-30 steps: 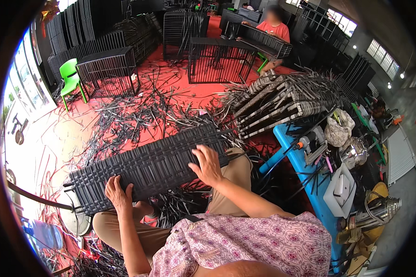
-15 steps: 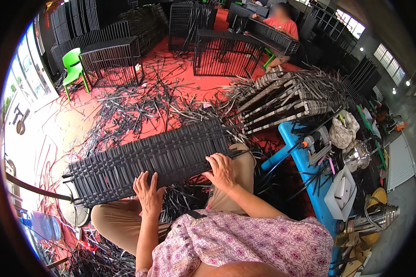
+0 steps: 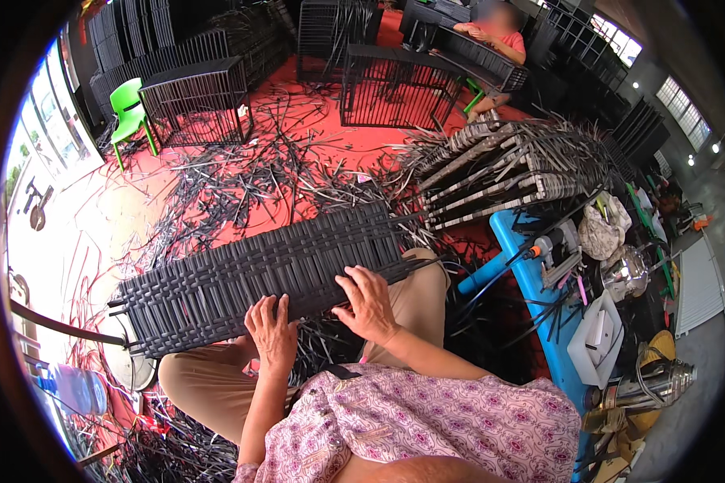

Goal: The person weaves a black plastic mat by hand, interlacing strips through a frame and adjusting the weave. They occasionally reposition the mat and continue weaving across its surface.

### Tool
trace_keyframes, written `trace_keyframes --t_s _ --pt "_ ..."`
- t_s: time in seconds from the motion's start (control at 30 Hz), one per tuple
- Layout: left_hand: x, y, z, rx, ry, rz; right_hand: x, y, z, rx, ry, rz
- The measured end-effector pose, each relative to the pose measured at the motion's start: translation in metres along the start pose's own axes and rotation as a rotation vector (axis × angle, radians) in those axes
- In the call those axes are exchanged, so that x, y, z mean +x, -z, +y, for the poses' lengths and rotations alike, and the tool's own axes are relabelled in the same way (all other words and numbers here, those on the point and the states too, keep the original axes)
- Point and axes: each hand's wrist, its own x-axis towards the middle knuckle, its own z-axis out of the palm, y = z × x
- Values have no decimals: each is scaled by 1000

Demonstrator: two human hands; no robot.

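A long black woven panel (image 3: 217, 278) of flat wicker strips rests across my knees, tilted so that its right end lies higher in the picture. My left hand (image 3: 271, 326) lies on its near edge, fingers stretched upward over the weave. A little to the right, my right hand (image 3: 368, 299) touches the same edge with fingers spread and slightly bent. Neither hand grips anything. Loose black strips (image 3: 411, 270) stick out from the panel's right end, over my knee.
A blue bench (image 3: 532, 298) at the right bears a pneumatic tool (image 3: 549, 241) and a white tray (image 3: 594, 342). Woven frames (image 3: 491, 181) are stacked beyond it. Strip scraps (image 3: 242, 173) litter the red floor. Farther off are a green chair (image 3: 126, 113) and a seated person (image 3: 491, 36).
My left hand has slid slightly right along the panel's near edge. The right hand has shifted left, so the two are closer together. The panel has barely moved.
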Motion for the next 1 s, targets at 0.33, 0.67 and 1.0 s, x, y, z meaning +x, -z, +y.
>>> trace_keyframes --t_s 0.33,0.67,1.0 --pt "-16 -21 -5 -26 17 82 -20 -37 8 7 -32 -70" --pt "-16 -34 -10 -41 24 88 -24 -49 16 -27 -22 -25" --pt "10 22 6 -300 113 200 -25 -58 14 -86 -15 -22"
